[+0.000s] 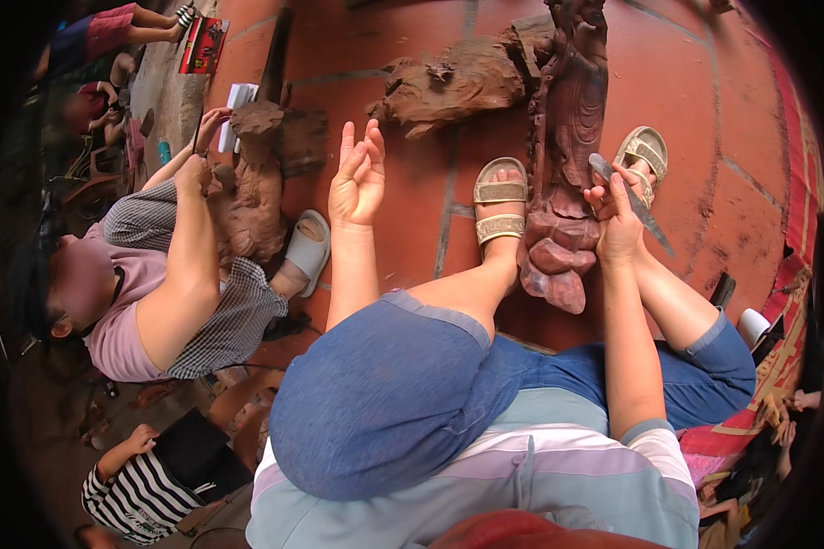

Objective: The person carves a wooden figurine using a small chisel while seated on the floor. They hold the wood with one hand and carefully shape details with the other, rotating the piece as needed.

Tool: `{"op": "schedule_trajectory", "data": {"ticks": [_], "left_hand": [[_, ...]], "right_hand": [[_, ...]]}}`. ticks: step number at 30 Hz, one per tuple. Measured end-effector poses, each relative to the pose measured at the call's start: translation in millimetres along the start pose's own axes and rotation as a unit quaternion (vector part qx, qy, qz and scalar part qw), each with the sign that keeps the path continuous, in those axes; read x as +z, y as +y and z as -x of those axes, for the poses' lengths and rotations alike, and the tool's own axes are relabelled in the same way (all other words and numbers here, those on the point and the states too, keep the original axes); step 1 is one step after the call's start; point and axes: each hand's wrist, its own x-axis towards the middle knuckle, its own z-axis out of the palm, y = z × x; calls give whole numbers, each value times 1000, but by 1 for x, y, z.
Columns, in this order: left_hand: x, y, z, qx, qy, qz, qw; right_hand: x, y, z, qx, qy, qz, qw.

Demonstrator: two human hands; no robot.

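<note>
Between my sandalled feet stands a dark reddish-brown carved wooden statue, with draped folds above and rounded, rock-like lumps at its near end. My right hand is beside the statue's right side. Its fingers are closed on a flat grey file-like tool, one end rounded and the other tapering to a point. I cannot make out the tool's surface. Raised to the left of the statue, my left hand has its palm up and some fingers stretched out. Nothing shows in it, and it is apart from the wood.
A rough log lies on the red tiled floor beyond my left hand. At left, a seated person in a pink shirt works at another carved wood piece. A patterned red mat edges the right, with people nearby.
</note>
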Motion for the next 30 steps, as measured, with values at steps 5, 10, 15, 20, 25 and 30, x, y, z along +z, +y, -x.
{"op": "schedule_trajectory", "data": {"ticks": [5, 10, 15, 20, 25, 30], "left_hand": [[-1, 6, -4, 3, 8, 16, 1000], [-4, 9, -4, 2, 24, 24, 999], [4, 6, -2, 11, 48, 2, 999], [3, 7, -2, 1, 50, 0, 999], [-2, 11, -4, 11, 65, -27, 997], [-12, 15, -7, 37, 79, -41, 995]], "right_hand": [[1, -1, 1, -1, 3, 2, 1000], [0, 0, 0, -2, -5, -7, 1000], [-2, 2, -2, -5, -3, -8, 1000], [-2, 1, -1, -8, -7, -3, 1000], [0, 0, -1, -7, -4, -2, 1000], [0, 1, -1, -1, -2, -2, 1000]]}}
